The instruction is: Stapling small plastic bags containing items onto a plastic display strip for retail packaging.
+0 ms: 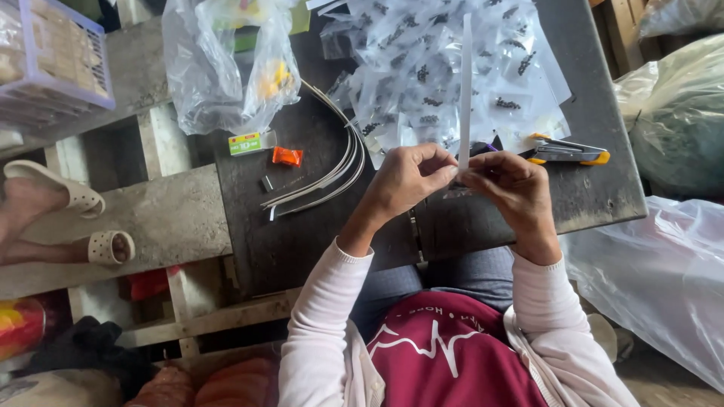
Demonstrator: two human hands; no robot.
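Observation:
My left hand (409,179) and my right hand (507,185) meet over the dark table (302,226), both pinching the lower end of a long thin white strip (465,83) that stands upright between them. Just beyond the hands lies a heap of small clear packets (445,68) holding tiny dark parts. A bundle of curved white strips (332,169) lies to the left of my left hand.
A yellow-and-grey utility knife (569,153) lies right of my hands. An orange wrapper (287,156), a small green-and-yellow box (246,143) and a clear plastic bag (226,68) sit at left. Another person's sandalled feet (68,218) rest at far left. Large plastic bags (664,271) stand at right.

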